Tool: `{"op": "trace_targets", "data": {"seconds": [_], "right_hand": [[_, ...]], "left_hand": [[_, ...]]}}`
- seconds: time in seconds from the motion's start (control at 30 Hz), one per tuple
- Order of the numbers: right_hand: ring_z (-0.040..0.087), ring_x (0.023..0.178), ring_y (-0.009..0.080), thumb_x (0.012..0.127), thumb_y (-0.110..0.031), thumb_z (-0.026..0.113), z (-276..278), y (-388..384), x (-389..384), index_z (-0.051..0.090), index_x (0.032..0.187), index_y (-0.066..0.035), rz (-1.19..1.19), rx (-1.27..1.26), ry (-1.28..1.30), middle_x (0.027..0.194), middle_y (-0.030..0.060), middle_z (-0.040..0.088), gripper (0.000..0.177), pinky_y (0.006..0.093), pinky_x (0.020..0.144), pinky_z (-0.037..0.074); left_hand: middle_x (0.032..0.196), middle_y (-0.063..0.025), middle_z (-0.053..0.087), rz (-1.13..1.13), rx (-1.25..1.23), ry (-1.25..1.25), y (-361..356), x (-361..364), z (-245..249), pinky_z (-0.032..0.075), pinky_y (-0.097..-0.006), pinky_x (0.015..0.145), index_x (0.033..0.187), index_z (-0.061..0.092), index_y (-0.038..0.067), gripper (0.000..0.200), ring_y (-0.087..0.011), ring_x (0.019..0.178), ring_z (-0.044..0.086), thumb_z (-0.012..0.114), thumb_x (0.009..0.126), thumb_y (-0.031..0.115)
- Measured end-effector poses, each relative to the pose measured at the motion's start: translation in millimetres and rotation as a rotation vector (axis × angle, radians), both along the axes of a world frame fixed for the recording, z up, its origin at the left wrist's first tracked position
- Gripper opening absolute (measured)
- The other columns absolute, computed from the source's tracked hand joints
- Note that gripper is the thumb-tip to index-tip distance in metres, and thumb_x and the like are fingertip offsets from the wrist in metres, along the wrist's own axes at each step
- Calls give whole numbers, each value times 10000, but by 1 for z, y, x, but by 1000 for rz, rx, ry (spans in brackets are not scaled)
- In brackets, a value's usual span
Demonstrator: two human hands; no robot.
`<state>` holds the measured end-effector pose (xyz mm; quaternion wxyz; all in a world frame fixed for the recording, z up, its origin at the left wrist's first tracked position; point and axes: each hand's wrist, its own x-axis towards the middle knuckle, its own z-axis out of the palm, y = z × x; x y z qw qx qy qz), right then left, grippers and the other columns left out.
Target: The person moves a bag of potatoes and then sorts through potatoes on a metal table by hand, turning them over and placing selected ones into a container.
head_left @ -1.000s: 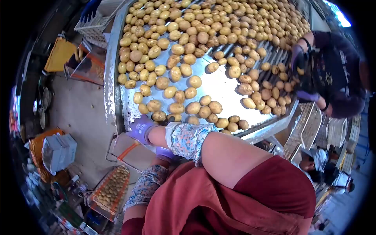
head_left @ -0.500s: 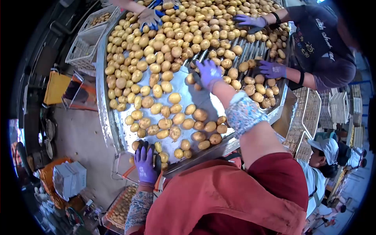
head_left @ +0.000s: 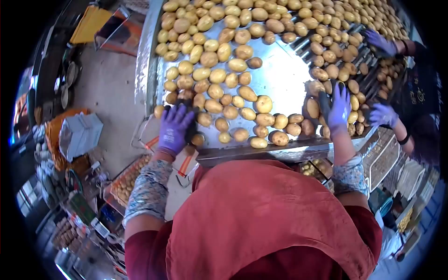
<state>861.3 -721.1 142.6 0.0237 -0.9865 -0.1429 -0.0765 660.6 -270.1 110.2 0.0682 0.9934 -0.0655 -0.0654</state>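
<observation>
Many potatoes [head_left: 215, 91] lie spread over a shiny metal table [head_left: 280, 70]. My left hand [head_left: 175, 128], in a purple glove with dark fingertips, rests at the table's near left corner against a few potatoes, its fingers apart. My right hand [head_left: 339, 108], gloved the same way, stands at the near edge further right, fingers stretched, touching potatoes beside a row of them. Neither hand is wrapped round a potato. Patterned sleeves cover both forearms.
At the right, a co-worker's two purple-gloved hands [head_left: 383, 115] are over potatoes on metal rollers [head_left: 368, 58]. A crate of potatoes [head_left: 128, 184] stands below left. Crates [head_left: 381, 156] stand at the right, and a white box [head_left: 80, 135] at the far left.
The view has shifted down and closer to the near edge. My right hand has come back from the rollers to the near edge. My left hand remains at the left corner.
</observation>
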Motion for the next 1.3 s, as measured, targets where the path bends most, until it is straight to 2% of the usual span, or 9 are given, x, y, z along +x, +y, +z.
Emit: {"op": "trace_targets", "data": {"seconds": [0.3,0.5,0.63,0.83,0.93,1.0,1.03,1.17,1.3], "right_hand": [[547,1064,399,751,-131,642,11,96,-137,569,1153,-52,612,493,318,1164,189,564,416,505,863,447],[524,1173,433,827,-201,654,11,121,-61,494,1360,-129,218,572,266,1345,240,496,561,507,968,447],[567,1021,430,846,-163,592,-30,180,-23,585,1180,-195,163,360,382,1156,192,573,335,479,874,485],[631,1014,239,827,-69,683,10,130,-27,500,1252,-5,79,2181,1448,1131,125,634,467,353,920,514],[622,1021,194,887,-181,680,-10,110,-40,496,1292,-33,794,1365,238,1165,87,630,469,279,865,520],[606,1003,154,930,-244,646,40,80,-52,506,1295,-65,486,1356,560,1144,69,629,430,248,838,510],[597,986,132,947,-270,629,84,72,-79,516,1285,-83,-131,1552,1111,1120,62,629,403,243,827,505],[609,855,140,941,-172,625,102,11,-104,493,1249,-26,-290,1687,403,916,83,646,365,293,760,505],[537,1163,283,824,100,622,163,-93,-138,478,1317,-29,-182,640,-965,1260,159,539,530,383,976,439]], "left_hand": [[1376,-33,529,-286,-212,71,-134,-2,9,312,-486,1110,1278,578,179,401,-292,1325,436,555,884,247],[1383,-62,534,-141,-181,94,-75,-42,11,314,-506,1090,1342,544,186,458,-317,1299,452,570,887,236],[1407,-152,497,-91,-256,53,-100,-47,25,315,-514,1096,1342,522,106,559,-375,1313,433,624,800,201],[1310,-202,557,104,-401,-47,-80,-62,26,394,-500,1030,1283,547,20,472,-420,1218,501,642,853,188],[1254,-221,584,5,-446,-144,-83,-47,39,414,-494,1005,1261,554,-1,449,-422,1173,532,648,837,112],[1252,-227,586,-182,-452,-195,-94,-27,26,418,-486,997,1255,553,-15,443,-421,1164,540,639,828,71],[1258,-226,584,-245,-504,-163,-109,-13,32,410,-486,1003,1273,543,-18,451,-420,1173,536,636,849,105],[1300,-225,563,-427,-466,-71,-140,6,27,367,-491,1044,1318,518,-13,485,-428,1222,499,608,911,235],[1359,-212,530,-540,-331,75,-142,7,27,318,-501,1093,1321,529,21,477,-416,1285,450,567,905,252]]}}
